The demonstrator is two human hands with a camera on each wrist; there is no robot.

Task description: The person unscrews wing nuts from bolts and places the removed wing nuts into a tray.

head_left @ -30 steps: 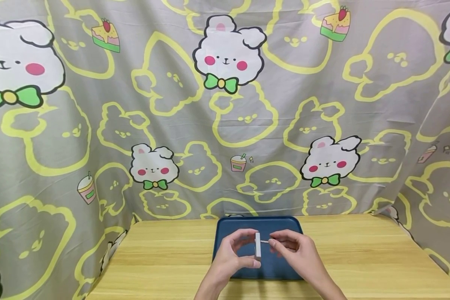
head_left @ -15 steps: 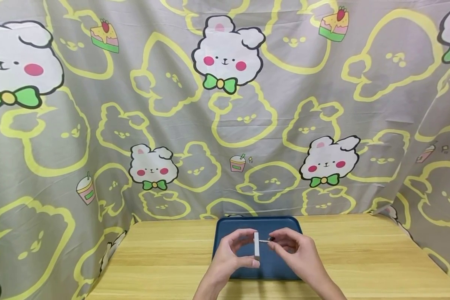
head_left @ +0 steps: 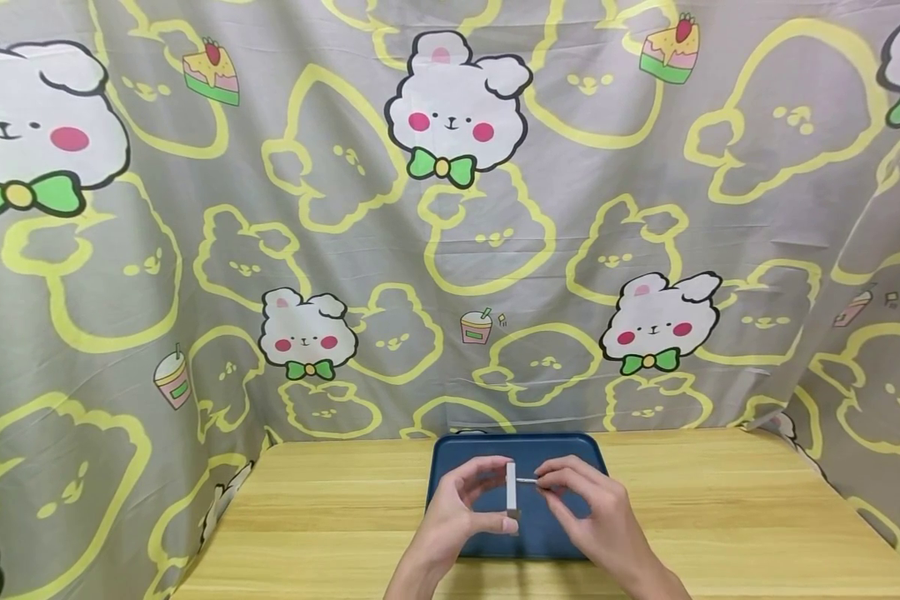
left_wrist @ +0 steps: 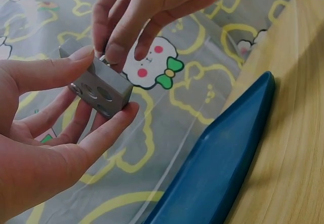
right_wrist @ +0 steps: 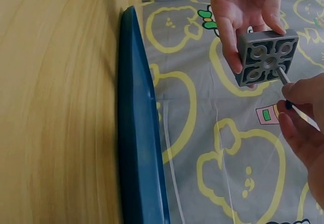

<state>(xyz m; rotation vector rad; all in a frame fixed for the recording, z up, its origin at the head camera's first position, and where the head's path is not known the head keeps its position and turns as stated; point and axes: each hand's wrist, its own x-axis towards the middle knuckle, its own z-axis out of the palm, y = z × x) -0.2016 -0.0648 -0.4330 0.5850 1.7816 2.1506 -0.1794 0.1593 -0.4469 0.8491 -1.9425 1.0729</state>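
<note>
My left hand (head_left: pixel 450 510) holds a square grey metal block (head_left: pixel 512 492) upright by its edges, thumb below and fingers above in the head view. Round holes show in the block (left_wrist: pixel 114 84) in the left wrist view. Its other face, with ribs and ring-shaped recesses, is seen in the right wrist view. From one corner recess there a thin threaded screw (right_wrist: pixel 282 75) sticks out. My right hand (head_left: pixel 596 508) pinches the screw's outer end between thumb and fingers. How deep the tip sits cannot be seen.
Beneath both hands a dark blue tray (head_left: pixel 525 450) lies on the wooden table (head_left: pixel 330 508). A grey patterned cloth (head_left: pixel 420 250) hangs behind the table and along its sides.
My right fingers have shifted their pinch on the screw, and a dark bit seen between them half a second ago is now hidden in the head view. The block has moved slightly left.
</note>
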